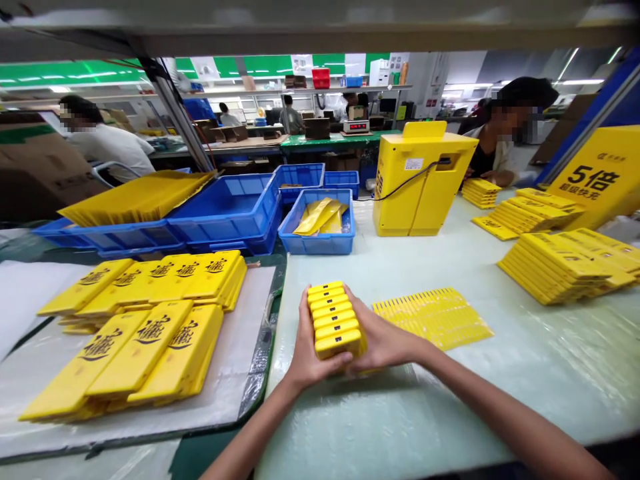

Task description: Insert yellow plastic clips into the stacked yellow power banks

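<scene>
Both my hands grip a row of several yellow power banks [334, 319], pressed side by side with their port ends facing up toward me. My left hand [307, 350] wraps the left side, its thumb across the near face. From the right, my right hand [377, 337] closes round the same row. Just beyond my right wrist, a sheet of yellow strips [435, 319] under clear film lies on the pale tabletop [350, 427]. Stacks of yellow power banks [160, 327] with black characters lie on a white sheet to the left.
Blue bins [225, 203] stand at the back left, one with yellow sheets [140, 193]. A smaller blue bin [320, 243] holds yellow wrappers. Behind it on the right is a yellow cabinet [420, 180] with a black cable. More yellow stacks [555, 267] lie right, near a seated co-worker [500, 147].
</scene>
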The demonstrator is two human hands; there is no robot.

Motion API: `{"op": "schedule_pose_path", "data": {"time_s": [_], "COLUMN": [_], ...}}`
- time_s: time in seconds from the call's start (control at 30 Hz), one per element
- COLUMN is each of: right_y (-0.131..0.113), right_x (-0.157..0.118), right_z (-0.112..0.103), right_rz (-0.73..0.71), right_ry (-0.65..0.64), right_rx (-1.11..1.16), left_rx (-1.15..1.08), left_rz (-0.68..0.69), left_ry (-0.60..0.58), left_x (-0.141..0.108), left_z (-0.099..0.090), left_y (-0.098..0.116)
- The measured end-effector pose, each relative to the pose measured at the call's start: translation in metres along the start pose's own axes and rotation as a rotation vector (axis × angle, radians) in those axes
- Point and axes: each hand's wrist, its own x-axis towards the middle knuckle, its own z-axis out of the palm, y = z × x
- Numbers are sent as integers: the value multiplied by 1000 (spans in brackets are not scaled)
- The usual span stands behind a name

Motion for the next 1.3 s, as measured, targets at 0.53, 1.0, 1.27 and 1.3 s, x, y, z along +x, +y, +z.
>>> {"op": "schedule_pose_path", "data": {"time_s": [0.53, 1.0, 1.27, 1.3], "right_y": [22, 19, -22, -32], "right_x": [29, 24, -9, -6], "right_z": [-83, -81, -88, -91], "right_rz": [491, 488, 342, 381], "right_ry": [-183, -133, 317, 419], "right_rx": [-502, -357, -60, 51], "left_rx": [104, 268, 236, 241], "left_rz": [151, 210, 171, 169], "left_ry": [21, 62, 31, 38], "left_x": [-4, -8, -7, -7], "left_z": [2, 4, 7, 8], "left_y": [-15, -31, -21, -22]}}
